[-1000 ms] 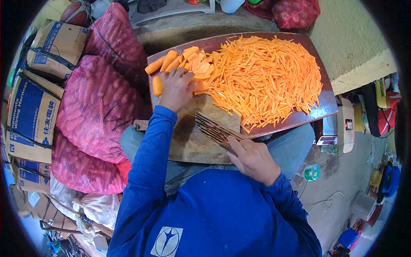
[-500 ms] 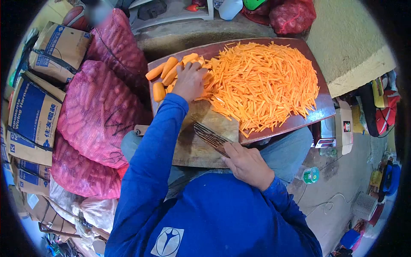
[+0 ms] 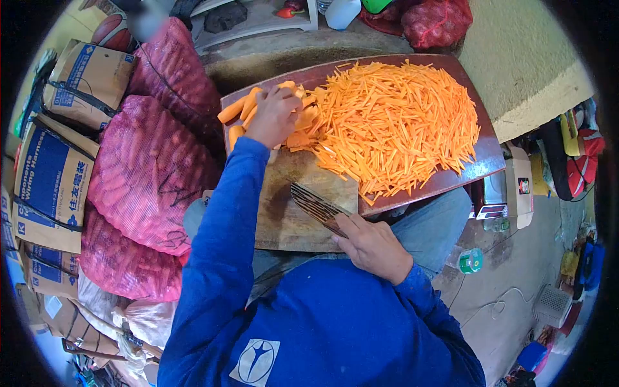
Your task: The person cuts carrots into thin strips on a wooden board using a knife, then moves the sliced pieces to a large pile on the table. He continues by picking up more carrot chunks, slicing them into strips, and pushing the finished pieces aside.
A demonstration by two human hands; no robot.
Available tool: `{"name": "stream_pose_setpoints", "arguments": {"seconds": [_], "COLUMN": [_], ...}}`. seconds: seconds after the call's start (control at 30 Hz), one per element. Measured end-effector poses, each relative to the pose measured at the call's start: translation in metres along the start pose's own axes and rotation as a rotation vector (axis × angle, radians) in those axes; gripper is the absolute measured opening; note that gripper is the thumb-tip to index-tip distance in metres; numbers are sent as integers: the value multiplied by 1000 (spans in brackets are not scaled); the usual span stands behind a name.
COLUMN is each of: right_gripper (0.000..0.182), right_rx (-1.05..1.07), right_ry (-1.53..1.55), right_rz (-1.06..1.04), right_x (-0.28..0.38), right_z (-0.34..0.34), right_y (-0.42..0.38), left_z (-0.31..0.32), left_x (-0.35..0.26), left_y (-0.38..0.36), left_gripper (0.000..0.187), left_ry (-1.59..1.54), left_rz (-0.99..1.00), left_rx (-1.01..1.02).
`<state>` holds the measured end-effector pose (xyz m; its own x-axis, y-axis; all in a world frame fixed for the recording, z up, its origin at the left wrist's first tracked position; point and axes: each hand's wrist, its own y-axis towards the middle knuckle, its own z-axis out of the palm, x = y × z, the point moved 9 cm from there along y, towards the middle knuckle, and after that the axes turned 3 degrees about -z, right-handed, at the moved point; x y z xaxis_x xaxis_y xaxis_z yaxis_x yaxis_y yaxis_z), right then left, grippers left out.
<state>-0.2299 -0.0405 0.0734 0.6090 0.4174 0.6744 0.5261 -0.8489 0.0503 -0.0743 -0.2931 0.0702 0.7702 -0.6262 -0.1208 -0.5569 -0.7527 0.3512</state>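
Note:
My left hand point(image 3: 274, 117) is at the back left of the board, palm down, with its fingers curled over the peeled carrots point(image 3: 233, 109). It seems to grip a carrot, though the hand covers most of it. In my right hand point(image 3: 376, 250) is a knife point(image 3: 317, 208) with a dark, streaked blade. Its blade lies low over the wooden cutting board point(image 3: 290, 235), pointing up and left. A large heap of carrot sticks point(image 3: 400, 122) covers much of the reddish-brown table point(image 3: 487, 166), and flat carrot slices point(image 3: 303, 132) lie between my left hand and the heap.
Pink mesh sacks point(image 3: 145, 168) stand left, beside cardboard boxes point(image 3: 51, 174). A red mesh bag point(image 3: 438, 22) sits beyond the table. At right are a concrete block point(image 3: 541, 90), an opened carton point(image 3: 518, 184), a green-topped container point(image 3: 470, 260) and a grey basket point(image 3: 552, 306) on the floor.
My left hand has shifted slightly left and toward me, its fingers more curled at the carrots. My right hand and the knife stay nearly still.

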Motion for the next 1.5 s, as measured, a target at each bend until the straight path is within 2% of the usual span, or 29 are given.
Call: {"name": "stream_pose_setpoints", "arguments": {"seconds": [0.07, 0.1, 0.17, 0.33, 0.4, 0.5, 0.53, 0.63, 0.8, 0.93, 1.07, 1.17, 1.27, 1.33, 1.43, 1.5], "right_gripper": [31, 33, 34, 35, 35, 34, 34, 36, 43, 47, 45, 43, 43, 44, 44, 39], "right_rx": [-14, -25, -35, -46, -35, 14, 16, 28, 57, 139, 145, 155, 148, 125, 153, 268], "right_ry": [27, 49, 80, 261, 441, 383, 379, 339, 207, 104, 63, 49, 24, 1, 11, 78], "right_rz": [23, 45, 73, 130, 178, 116, 114, 68, 26, 88, 68, 66, 20, -20, -25, 139], "right_x": [-3, -6, -12, -21, -23, -16, -15, -11, 0, 4, 17, 13, 3, 5, 13, 14], "right_z": [-3, -5, -10, -19, -18, -14, -13, -9, -4, 2, -5, 1, 17, 16, 2, -2], "right_y": [-1, -3, -6, -2, 4, 19, 24, 27, 15, 7, 1, 11, 35, 40, 33, 20], "left_z": [-37, -45, -71, -58, -43, -35, -33, -25, -18, -13, -16, -14, -14, -20, -23, -19], "left_x": [-11, -21, -38, -94, -122, -143, -143, -124, -120, -119, -118, -116, -113, -110, -110, -108], "left_y": [-25, -37, -72, -149, -163, -168, -171, -186, -194, -196, -197, -200, -199, -199, -198, -200], "left_gripper": [8, 8, 8, 11, 15, 23, 30, 31, 38, 46, 44, 43, 44, 46, 47, 46], "left_ry": [-171, -173, -82, -68, -125, -198, -247, -220, -249, -258, -296, -304, -279, -292, -294, -314], "left_rz": [1, 0, -24, -124, -163, -129, -147, -245, -211, -201, -188, -222, -296, -327, -260, -273], "left_rx": [-209, -205, -326, -150, -99, -124, -137, -88, -61, -62, -110, -136, -74, -130, -169, -177]}}
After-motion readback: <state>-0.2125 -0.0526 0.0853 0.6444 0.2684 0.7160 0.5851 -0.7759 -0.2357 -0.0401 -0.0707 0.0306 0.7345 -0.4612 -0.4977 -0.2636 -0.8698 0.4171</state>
